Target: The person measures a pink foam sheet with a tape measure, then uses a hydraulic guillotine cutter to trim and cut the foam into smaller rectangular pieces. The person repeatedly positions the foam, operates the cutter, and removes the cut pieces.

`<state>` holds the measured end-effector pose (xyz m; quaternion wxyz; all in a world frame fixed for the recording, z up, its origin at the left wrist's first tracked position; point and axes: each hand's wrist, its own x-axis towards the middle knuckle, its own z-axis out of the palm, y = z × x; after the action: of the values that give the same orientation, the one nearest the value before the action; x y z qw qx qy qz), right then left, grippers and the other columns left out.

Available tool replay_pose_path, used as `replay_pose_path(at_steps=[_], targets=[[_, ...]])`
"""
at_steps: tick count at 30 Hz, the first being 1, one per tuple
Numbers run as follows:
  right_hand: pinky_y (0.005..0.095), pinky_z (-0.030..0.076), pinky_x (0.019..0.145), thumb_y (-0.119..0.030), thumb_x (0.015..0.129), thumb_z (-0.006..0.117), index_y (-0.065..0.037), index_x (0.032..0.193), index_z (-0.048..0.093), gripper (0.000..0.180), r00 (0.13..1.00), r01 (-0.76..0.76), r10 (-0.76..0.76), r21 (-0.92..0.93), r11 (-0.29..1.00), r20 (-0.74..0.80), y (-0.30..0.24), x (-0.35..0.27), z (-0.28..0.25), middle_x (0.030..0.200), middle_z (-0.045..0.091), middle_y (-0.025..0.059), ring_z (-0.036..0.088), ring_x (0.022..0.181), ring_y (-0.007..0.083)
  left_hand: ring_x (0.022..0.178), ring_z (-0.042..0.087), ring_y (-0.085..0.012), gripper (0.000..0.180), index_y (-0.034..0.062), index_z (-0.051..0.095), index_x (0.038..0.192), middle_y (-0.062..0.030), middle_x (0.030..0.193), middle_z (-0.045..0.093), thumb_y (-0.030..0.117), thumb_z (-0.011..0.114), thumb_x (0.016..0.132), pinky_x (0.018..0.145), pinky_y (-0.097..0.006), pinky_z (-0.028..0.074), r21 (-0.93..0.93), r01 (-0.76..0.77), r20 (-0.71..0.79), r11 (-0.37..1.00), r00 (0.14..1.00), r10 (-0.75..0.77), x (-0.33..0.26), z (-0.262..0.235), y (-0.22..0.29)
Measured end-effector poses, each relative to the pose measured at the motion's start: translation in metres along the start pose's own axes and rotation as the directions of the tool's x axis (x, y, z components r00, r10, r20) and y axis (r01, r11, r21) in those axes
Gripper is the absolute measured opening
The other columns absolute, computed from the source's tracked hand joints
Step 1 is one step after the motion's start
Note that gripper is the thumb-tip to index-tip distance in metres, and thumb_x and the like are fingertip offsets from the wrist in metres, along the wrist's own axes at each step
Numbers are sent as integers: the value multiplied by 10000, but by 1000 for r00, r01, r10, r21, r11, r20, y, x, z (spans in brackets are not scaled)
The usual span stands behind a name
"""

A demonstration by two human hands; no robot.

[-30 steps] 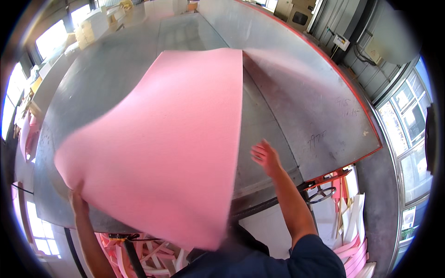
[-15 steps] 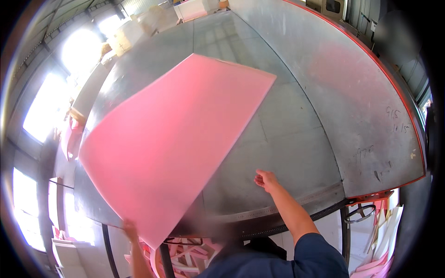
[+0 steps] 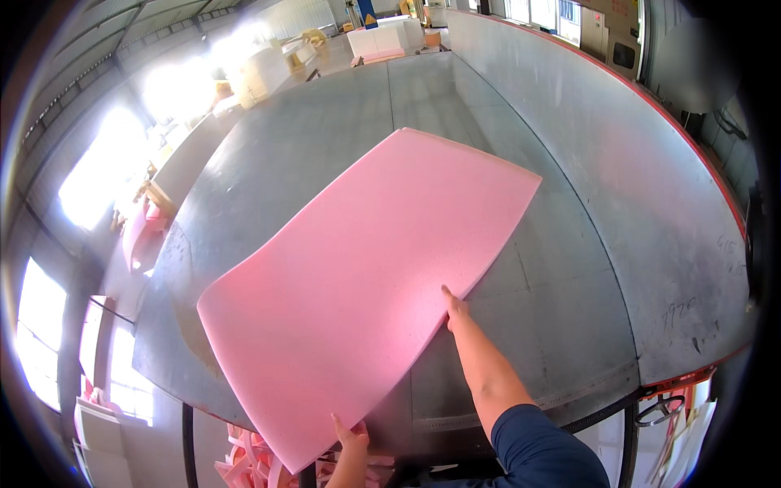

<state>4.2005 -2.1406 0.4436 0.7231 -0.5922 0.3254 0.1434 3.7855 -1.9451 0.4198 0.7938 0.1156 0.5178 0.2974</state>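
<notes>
A large pink foam sheet (image 3: 366,276) lies nearly flat across a wide grey metal table (image 3: 618,244), its far corner pointing up and to the right. My left hand (image 3: 350,435) grips the sheet's near corner at the table's front edge. My right hand (image 3: 452,305) touches the sheet's right edge, fingers under or against it; the grip itself is hidden by the foam.
The table has a red-trimmed right edge (image 3: 716,187). Stacks of white foam blocks (image 3: 382,41) stand beyond the far end. Pink foam scraps (image 3: 252,464) lie below the table's front edge. Bright windows (image 3: 106,171) fill the left side.
The pink sheet has come down from a raised, curved position and now lies almost flat on the table. My right hand has moved onto its right edge.
</notes>
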Motion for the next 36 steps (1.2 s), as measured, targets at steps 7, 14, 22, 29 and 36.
replay_pose_path(at_steps=[7,14,22,29,36], targets=[[380,534,773,-147,804,735,108,1062,628,378,914,334,-376,240,911,154,-78,-197,-15,1008,676,167,656,882,241,968,630,-181,353,114,622,1152,-27,1082,662,404,561,960,802,-343,543,169,-81,48,982,996,74,-9,-17,70],[338,481,748,-319,881,701,-136,1205,603,384,955,-274,247,175,946,162,88,-280,-133,969,675,28,626,877,184,1190,550,-315,562,52,500,1348,-128,1292,580,447,523,949,991,-498,473,250,-328,413,911,887,206,34,8,271],[282,458,654,-376,850,741,-49,1225,552,532,915,128,135,590,797,-380,111,-135,-217,998,603,50,577,746,145,1218,536,-333,640,78,490,1381,-118,1328,573,469,611,890,1018,-517,447,292,-84,443,953,895,-57,106,41,173],[386,500,646,-392,794,760,78,1021,644,534,811,124,2,176,977,-584,48,-49,-274,773,664,127,639,726,233,1208,533,-344,623,65,519,1355,-138,1318,576,440,640,872,1016,-498,445,535,-303,459,788,888,30,121,61,148],[427,513,738,-420,796,717,94,970,681,544,830,233,-200,-2,973,-520,59,-159,-307,954,694,229,675,911,312,1215,524,-341,615,41,503,1366,-156,1323,569,403,635,886,1029,-484,435,619,-372,410,692,904,120,59,34,149]])
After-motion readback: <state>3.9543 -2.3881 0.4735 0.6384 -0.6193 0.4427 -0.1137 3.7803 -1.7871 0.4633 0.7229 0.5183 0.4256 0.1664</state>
